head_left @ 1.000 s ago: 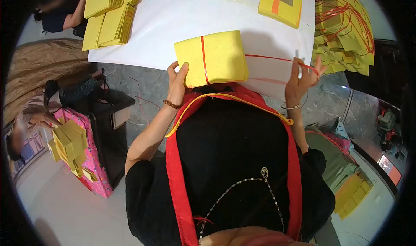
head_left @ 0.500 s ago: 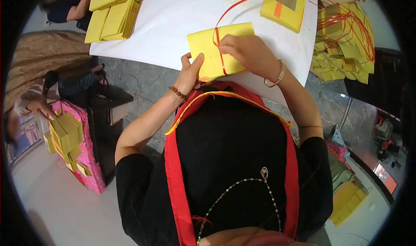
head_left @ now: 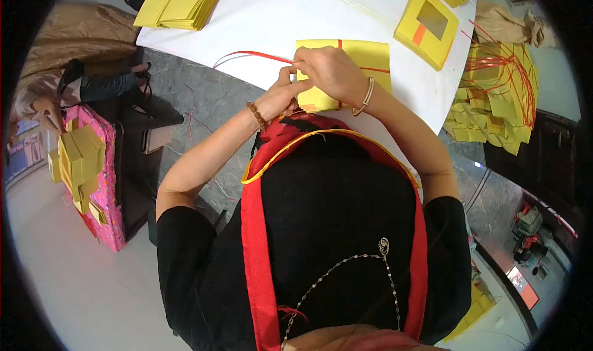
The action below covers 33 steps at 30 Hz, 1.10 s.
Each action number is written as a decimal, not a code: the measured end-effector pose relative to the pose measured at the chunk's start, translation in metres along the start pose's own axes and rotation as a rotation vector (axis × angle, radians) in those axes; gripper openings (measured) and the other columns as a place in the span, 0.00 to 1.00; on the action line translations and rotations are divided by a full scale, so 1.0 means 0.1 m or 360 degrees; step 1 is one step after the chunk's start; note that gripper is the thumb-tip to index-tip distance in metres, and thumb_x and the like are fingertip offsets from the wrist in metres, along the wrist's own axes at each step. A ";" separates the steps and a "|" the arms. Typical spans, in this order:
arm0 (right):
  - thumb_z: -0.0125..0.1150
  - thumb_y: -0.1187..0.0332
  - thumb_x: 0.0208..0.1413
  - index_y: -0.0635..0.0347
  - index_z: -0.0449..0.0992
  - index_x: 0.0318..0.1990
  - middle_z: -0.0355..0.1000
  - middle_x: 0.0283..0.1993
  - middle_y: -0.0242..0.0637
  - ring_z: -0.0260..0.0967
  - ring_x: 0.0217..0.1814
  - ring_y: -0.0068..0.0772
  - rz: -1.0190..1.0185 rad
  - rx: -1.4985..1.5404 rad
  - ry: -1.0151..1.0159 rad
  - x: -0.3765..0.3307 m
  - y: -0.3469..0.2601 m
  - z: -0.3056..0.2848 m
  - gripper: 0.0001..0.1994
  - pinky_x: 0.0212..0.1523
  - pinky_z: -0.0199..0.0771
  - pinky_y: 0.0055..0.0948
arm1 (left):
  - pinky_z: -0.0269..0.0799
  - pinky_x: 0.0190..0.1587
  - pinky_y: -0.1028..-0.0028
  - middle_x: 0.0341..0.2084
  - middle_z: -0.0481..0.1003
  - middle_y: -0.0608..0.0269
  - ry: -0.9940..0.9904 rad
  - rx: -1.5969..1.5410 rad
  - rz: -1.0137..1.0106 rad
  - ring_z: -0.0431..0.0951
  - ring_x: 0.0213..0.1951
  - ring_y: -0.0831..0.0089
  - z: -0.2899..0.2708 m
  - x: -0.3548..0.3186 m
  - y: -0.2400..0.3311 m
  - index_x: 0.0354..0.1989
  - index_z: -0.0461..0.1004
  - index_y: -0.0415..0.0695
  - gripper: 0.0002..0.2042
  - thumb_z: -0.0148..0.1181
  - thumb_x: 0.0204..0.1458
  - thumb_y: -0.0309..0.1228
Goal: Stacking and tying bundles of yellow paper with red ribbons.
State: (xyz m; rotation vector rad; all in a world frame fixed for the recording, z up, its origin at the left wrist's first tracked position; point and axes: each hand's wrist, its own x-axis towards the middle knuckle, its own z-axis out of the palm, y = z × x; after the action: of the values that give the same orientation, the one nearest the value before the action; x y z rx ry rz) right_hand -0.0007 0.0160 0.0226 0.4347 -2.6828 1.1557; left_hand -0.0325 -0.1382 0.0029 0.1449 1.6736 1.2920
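Hiding part of the yellow bundle (head_left: 367,55) are hands (head_left: 330,73) (grip unclear).

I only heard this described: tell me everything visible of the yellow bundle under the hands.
The yellow bundle is a flat, roughly rectangular stack that looks like paper or card. A red ribbon crosses its top both ways, with a loose length trailing left. It lies at the near edge of the white table. The left hand touches its left side; the right hand covers its middle, hiding that part.
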 end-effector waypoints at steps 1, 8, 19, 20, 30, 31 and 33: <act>0.49 0.66 0.48 0.62 0.69 0.24 0.67 0.18 0.47 0.66 0.22 0.47 -0.0018 0.0003 -0.0015 0.00 -0.02 0.01 0.09 0.22 0.63 0.38 | 0.52 0.16 0.84 0.13 0.60 0.69 -0.0114 -0.0090 -0.0014 0.59 0.12 0.82 -0.06 0.02 -0.02 0.52 0.49 0.41 0.25 0.50 0.50 0.39; 0.49 0.62 0.51 0.62 0.73 0.32 0.69 0.20 0.40 0.67 0.22 0.34 0.0481 -0.0028 -0.0239 0.03 -0.04 -0.02 0.13 0.25 0.63 0.29 | 0.53 0.20 0.84 0.19 0.65 0.72 -0.0267 0.0474 0.0258 0.58 0.18 0.87 -0.50 -0.11 0.18 0.51 0.57 0.44 0.19 0.48 0.49 0.27; 0.51 0.59 0.48 0.54 0.76 0.33 0.73 0.26 0.35 0.70 0.29 0.34 0.0632 0.0064 -0.0531 0.09 -0.06 -0.02 0.12 0.32 0.66 0.32 | 0.58 0.24 0.80 0.15 0.64 0.70 -0.0293 0.1040 0.0952 0.62 0.20 0.83 -0.46 -0.17 0.84 0.41 0.64 0.44 0.09 0.45 0.50 0.24; 0.51 0.58 0.48 0.54 0.76 0.33 0.73 0.27 0.34 0.70 0.30 0.33 0.0644 0.0033 -0.0551 0.09 -0.07 -0.03 0.13 0.32 0.67 0.31 | 0.60 0.24 0.79 0.14 0.65 0.68 -0.0307 0.1203 0.0983 0.64 0.20 0.81 -0.41 -0.12 0.92 0.41 0.63 0.44 0.10 0.45 0.50 0.24; 0.48 0.58 0.52 0.58 0.76 0.35 0.75 0.30 0.34 0.71 0.32 0.27 0.0775 0.0555 -0.0467 0.08 0.14 -0.06 0.15 0.36 0.67 0.25 | 0.64 0.35 0.73 0.27 0.72 0.61 0.1065 0.1400 0.2111 0.71 0.31 0.68 -0.58 -0.29 0.91 0.33 0.72 0.41 0.05 0.53 0.46 0.23; 0.48 0.58 0.52 0.60 0.76 0.35 0.75 0.29 0.34 0.71 0.32 0.27 0.0789 0.0555 -0.0483 0.10 0.13 -0.07 0.16 0.36 0.67 0.25 | 0.65 0.36 0.75 0.28 0.72 0.62 0.0903 0.1013 0.1714 0.71 0.32 0.72 -0.56 -0.36 0.79 0.34 0.72 0.40 0.06 0.53 0.48 0.24; 0.48 0.58 0.52 0.62 0.75 0.36 0.75 0.29 0.34 0.70 0.32 0.26 0.0806 0.0558 -0.0498 0.13 0.11 -0.08 0.16 0.36 0.67 0.25 | 0.65 0.37 0.79 0.30 0.72 0.68 0.0700 0.0751 0.1219 0.69 0.34 0.81 -0.57 -0.34 0.49 0.37 0.72 0.39 0.08 0.51 0.51 0.28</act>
State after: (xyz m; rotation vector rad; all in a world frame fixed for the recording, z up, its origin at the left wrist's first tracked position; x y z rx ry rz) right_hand -0.0157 0.0264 0.0245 -0.0373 -2.9559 1.8507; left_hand -0.0789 -0.1762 0.0596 0.9110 2.4166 1.5086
